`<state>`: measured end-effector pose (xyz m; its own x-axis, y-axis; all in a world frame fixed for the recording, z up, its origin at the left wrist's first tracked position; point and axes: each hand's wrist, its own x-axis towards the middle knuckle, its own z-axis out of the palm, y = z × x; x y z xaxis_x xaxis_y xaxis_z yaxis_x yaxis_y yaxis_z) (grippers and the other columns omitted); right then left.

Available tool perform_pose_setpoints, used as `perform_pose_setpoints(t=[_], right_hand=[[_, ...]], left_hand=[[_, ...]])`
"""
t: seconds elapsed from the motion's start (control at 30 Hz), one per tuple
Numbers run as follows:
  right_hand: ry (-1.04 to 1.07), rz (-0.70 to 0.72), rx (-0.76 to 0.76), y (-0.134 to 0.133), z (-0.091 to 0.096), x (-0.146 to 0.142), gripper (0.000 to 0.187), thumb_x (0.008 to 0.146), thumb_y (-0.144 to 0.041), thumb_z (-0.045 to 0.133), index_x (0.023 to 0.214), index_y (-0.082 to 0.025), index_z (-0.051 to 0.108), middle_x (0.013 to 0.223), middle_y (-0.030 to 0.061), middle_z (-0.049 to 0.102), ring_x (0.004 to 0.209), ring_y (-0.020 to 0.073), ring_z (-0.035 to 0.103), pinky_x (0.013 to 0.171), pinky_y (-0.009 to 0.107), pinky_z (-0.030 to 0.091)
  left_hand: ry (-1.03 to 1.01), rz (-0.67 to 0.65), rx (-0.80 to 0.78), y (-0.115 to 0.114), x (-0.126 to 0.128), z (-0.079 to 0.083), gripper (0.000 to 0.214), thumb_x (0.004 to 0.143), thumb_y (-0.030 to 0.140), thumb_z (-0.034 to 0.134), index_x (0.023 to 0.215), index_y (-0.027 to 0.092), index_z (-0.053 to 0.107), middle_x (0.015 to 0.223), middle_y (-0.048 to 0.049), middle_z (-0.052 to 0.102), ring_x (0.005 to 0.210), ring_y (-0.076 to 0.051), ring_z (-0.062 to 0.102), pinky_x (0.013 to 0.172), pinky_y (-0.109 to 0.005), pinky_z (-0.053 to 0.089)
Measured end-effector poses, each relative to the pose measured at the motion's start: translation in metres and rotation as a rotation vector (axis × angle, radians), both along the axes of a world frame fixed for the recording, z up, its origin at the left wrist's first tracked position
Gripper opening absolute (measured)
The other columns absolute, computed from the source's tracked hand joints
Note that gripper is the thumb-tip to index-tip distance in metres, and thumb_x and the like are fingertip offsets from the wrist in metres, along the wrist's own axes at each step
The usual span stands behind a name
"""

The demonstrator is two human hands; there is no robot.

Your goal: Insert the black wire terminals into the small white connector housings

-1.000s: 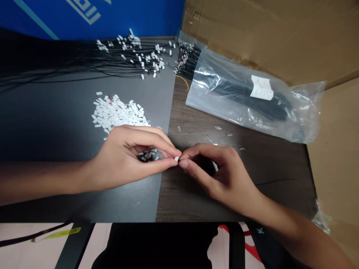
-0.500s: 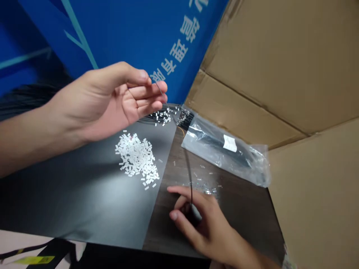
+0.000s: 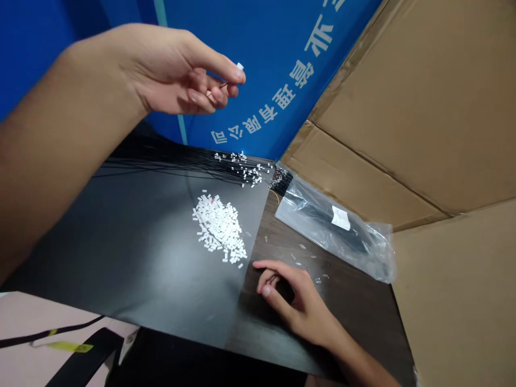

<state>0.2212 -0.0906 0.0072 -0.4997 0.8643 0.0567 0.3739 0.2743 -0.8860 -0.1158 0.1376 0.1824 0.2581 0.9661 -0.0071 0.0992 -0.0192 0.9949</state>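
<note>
My left hand [image 3: 189,75] is raised high against the blue wall, thumb and fingers pinched. A small white piece [image 3: 241,66] shows at the thumb tip, and a short dark stretch of thin wire [image 3: 224,84] shows between the fingers. My right hand [image 3: 300,301] hovers low over the dark wood table, index finger stretched and thumb apart, with nothing visible in it. Left of it lies a heap of small white pieces [image 3: 220,226] on the grey mat [image 3: 133,258]. Behind the heap lies a bundle of thin black wires [image 3: 173,156], many with white tips.
A clear plastic bag [image 3: 322,215] with black contents and a white label lies along the cardboard [image 3: 423,107] at right. Small clear bits [image 3: 318,279] are scattered on the wood table [image 3: 342,317]. A blue wall with white lettering [image 3: 278,99] stands behind.
My left hand has risen, its fingers closing into a pinch. The black wire that ran between both hands no longer shows at my right hand. The view has shifted slightly.
</note>
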Motion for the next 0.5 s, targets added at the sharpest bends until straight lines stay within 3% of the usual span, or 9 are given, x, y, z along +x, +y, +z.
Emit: perform_pose_setpoints(t=[0.07,0.13,0.2,0.27,0.33,0.4,0.5], right_hand=[[-0.028,-0.023,-0.007,0.002,-0.001,-0.001,0.031,0.114,-0.033,0.075,0.143,-0.022,0.082,0.098,0.004,0.087,0.085,0.0185,0.08,0.084,0.032,0.066],[-0.057,-0.041,-0.007,0.003,-0.001,-0.003,0.029,0.114,-0.034,0.075,0.139,-0.022,0.084,0.096,0.0039,0.086,0.082,0.0183,0.079,0.079,0.031,0.065],[-0.08,-0.055,0.004,0.005,-0.001,-0.003,0.028,0.115,-0.034,0.074,0.136,-0.021,0.085,0.094,0.0042,0.086,0.079,0.0179,0.078,0.078,0.03,0.065],[-0.098,-0.069,0.022,0.008,-0.002,-0.003,0.028,0.115,-0.034,0.072,0.134,-0.02,0.086,0.094,0.0049,0.086,0.078,0.0174,0.078,0.078,0.03,0.065],[-0.112,-0.088,0.044,0.011,-0.003,-0.004,0.027,0.114,-0.033,0.071,0.131,-0.019,0.087,0.093,0.0053,0.087,0.077,0.017,0.078,0.077,0.029,0.065],[-0.125,-0.109,0.066,0.013,-0.005,-0.004,0.027,0.115,-0.032,0.07,0.129,-0.019,0.088,0.09,0.0051,0.087,0.074,0.0168,0.078,0.074,0.028,0.065],[-0.158,-0.147,0.119,0.013,-0.004,-0.005,0.026,0.115,-0.032,0.068,0.123,-0.019,0.09,0.086,0.0045,0.086,0.071,0.0174,0.079,0.071,0.028,0.064]], left_hand=[[0.132,0.028,0.056,0.008,-0.01,0.0,0.027,0.112,0.027,0.089,0.094,0.014,0.075,0.073,0.0014,0.056,0.075,-0.006,0.041,0.055,-0.019,0.022],[0.253,0.081,0.109,0.015,-0.018,-0.004,0.026,0.107,0.029,0.094,0.095,0.011,0.079,0.071,0.0015,0.062,0.072,-0.004,0.048,0.056,-0.02,0.025],[0.349,0.104,0.116,0.021,-0.022,-0.008,0.048,0.088,0.051,0.112,0.096,0.013,0.084,0.073,0.0003,0.069,0.073,-0.006,0.052,0.055,-0.021,0.031],[0.399,0.086,0.089,0.026,-0.022,-0.013,0.068,0.074,0.072,0.115,0.098,0.015,0.086,0.071,0.0006,0.068,0.073,-0.007,0.048,0.052,-0.022,0.027],[0.398,0.048,0.062,0.031,-0.019,-0.017,0.066,0.087,0.076,0.105,0.101,0.015,0.084,0.069,0.0025,0.061,0.073,-0.006,0.041,0.054,-0.023,0.019],[0.356,0.018,0.064,0.034,-0.016,-0.02,0.054,0.107,0.066,0.091,0.103,0.013,0.08,0.072,0.0035,0.058,0.073,-0.005,0.04,0.058,-0.023,0.019],[0.315,0.022,0.137,0.038,-0.018,-0.028,0.045,0.109,0.054,0.09,0.105,0.011,0.078,0.077,0.0037,0.065,0.07,-0.004,0.044,0.058,-0.022,0.023]])
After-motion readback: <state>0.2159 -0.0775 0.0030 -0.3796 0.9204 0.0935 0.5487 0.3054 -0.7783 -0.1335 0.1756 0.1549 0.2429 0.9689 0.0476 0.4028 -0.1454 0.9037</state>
